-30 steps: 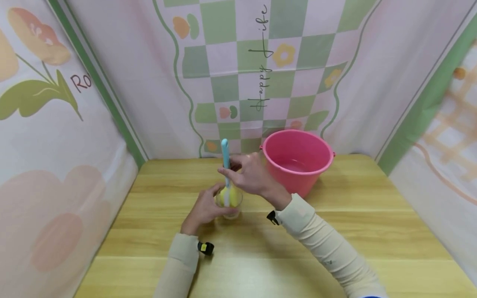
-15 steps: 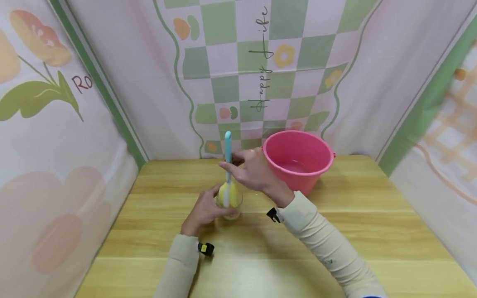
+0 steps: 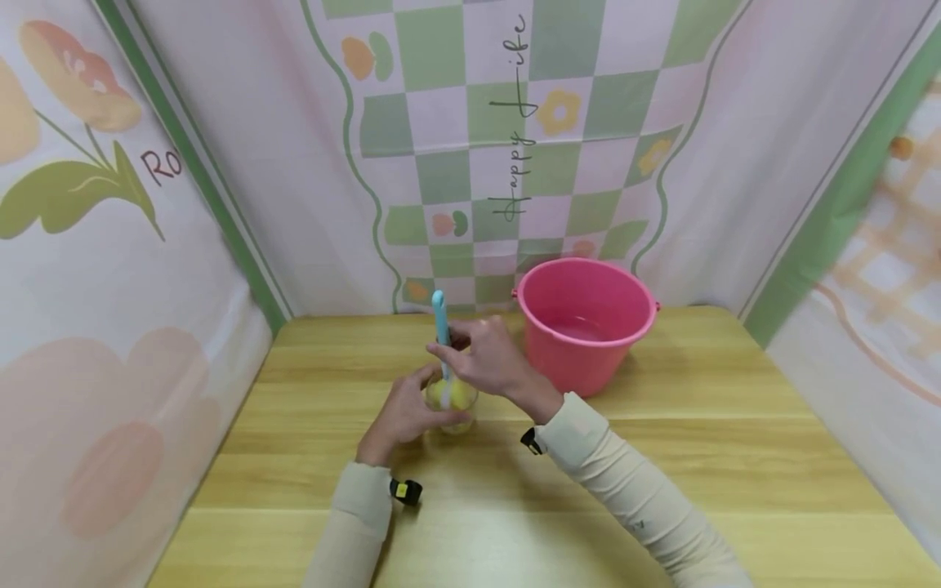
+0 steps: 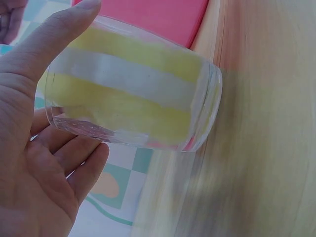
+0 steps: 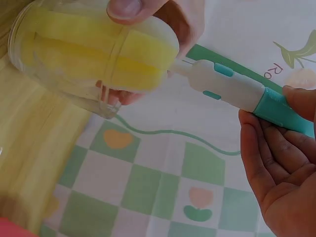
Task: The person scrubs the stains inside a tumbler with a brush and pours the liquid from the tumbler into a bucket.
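My left hand (image 3: 403, 411) grips a clear glass cup (image 4: 211, 106), thumb on one side and fingers on the other. The cup stands upright on the wooden table. Inside it sits the yellow sponge head (image 5: 89, 47) of a cup brush, with a white strip running along it. My right hand (image 3: 487, 357) pinches the brush's blue handle (image 3: 440, 314) between thumb and fingers, above the cup's mouth. In the right wrist view the teal grip (image 5: 282, 109) meets a white neck (image 5: 229, 88) leading into the sponge. The sponge fills much of the cup.
A pink bucket (image 3: 569, 363) stands just right of my right hand, near the table's back edge. The wooden table (image 3: 662, 457) extends to both sides and toward me. Patterned curtains (image 3: 500, 122) hang behind and at both sides.
My right hand and the brush rose slightly, then went down, so the sponge sits deeper in the cup now. The handle top leans more to the left. My left hand has stayed put.
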Tool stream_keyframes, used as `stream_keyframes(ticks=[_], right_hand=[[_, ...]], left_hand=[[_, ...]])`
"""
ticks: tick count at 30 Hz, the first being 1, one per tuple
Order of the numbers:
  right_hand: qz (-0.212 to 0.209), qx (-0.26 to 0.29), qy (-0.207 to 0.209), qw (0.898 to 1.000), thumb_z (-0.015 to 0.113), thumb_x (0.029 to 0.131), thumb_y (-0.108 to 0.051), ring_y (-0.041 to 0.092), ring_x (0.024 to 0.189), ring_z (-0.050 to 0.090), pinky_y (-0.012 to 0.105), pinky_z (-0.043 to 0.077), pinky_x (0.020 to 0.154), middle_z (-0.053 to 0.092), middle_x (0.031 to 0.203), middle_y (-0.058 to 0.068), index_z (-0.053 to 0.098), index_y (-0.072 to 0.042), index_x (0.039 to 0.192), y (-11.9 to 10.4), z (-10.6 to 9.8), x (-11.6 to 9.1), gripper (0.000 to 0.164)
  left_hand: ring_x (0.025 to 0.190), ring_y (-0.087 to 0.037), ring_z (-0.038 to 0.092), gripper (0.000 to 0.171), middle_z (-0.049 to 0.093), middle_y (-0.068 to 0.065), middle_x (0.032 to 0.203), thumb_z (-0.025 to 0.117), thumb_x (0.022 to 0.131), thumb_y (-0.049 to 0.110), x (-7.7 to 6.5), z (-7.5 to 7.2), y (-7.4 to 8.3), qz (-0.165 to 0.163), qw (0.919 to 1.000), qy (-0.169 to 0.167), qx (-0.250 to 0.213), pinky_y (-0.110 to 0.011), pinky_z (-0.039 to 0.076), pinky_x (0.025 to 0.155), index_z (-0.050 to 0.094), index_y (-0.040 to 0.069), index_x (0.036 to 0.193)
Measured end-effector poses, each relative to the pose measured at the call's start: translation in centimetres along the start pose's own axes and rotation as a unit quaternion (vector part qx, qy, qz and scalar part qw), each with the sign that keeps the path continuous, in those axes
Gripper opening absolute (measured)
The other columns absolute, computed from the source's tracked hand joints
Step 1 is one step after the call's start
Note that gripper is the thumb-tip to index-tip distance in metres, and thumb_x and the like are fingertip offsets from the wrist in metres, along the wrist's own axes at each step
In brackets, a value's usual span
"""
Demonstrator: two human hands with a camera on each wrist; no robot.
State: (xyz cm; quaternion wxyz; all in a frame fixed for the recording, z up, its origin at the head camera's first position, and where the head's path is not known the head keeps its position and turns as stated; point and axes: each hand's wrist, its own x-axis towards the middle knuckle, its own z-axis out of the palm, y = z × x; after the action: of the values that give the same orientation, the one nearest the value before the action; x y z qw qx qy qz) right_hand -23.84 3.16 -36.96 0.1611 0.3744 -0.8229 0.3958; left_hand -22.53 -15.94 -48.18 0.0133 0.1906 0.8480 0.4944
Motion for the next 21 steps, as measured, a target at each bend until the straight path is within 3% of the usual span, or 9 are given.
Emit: stream_keyframes(ticks=[6, 12, 16, 21], right_hand=[[-0.012, -0.001, 0.034, 0.999, 0.081, 0.094, -0.017, 0.015, 0.071, 0.079, 0.025, 0.063, 0.065, 0.080, 0.078, 0.006, 0.079, -0.005, 0.087, -1.0, -1.4, 1.1, 0.014], [-0.008, -0.003, 0.043, 0.999, 0.079, 0.096, -0.022, 0.015, 0.076, 0.079, 0.031, 0.065, 0.070, 0.081, 0.082, 0.004, 0.081, -0.006, 0.095, -2.0, -2.7, 1.8, 0.016], [-0.011, -0.010, 0.036, 0.999, 0.079, 0.097, -0.022, 0.014, 0.074, 0.079, 0.026, 0.064, 0.067, 0.081, 0.081, 0.003, 0.079, -0.007, 0.091, -1.5, -1.9, 1.5, 0.017], [-0.009, -0.006, 0.029, 1.000, 0.080, 0.095, -0.018, 0.014, 0.069, 0.077, 0.019, 0.060, 0.062, 0.080, 0.077, 0.004, 0.076, -0.007, 0.083, -0.1, 0.1, 0.5, 0.017]], left_hand=[[0.110, -0.018, 0.069, 0.072, 0.076, 0.008, 0.119, 0.097, 0.075, 0.041, 0.1, -0.1, -0.3, -0.001, 1.0000, 0.000, -0.006, -0.048, 0.056, 0.099, 0.065, 0.025, 0.137], [0.099, -0.017, 0.067, 0.060, 0.074, 0.007, 0.106, 0.097, 0.075, 0.041, 0.2, -0.1, -0.2, -0.008, 1.0000, 0.004, -0.004, -0.044, 0.054, 0.095, 0.068, 0.023, 0.125], [0.102, -0.017, 0.068, 0.067, 0.076, 0.006, 0.111, 0.097, 0.075, 0.041, 0.1, -0.2, -0.1, -0.007, 1.0000, 0.000, -0.005, -0.044, 0.055, 0.094, 0.066, 0.024, 0.132], [0.118, -0.017, 0.069, 0.075, 0.075, 0.008, 0.124, 0.096, 0.076, 0.043, 0.0, -0.2, -0.1, 0.003, 1.0000, -0.004, 0.002, -0.049, 0.055, 0.105, 0.063, 0.024, 0.141]])
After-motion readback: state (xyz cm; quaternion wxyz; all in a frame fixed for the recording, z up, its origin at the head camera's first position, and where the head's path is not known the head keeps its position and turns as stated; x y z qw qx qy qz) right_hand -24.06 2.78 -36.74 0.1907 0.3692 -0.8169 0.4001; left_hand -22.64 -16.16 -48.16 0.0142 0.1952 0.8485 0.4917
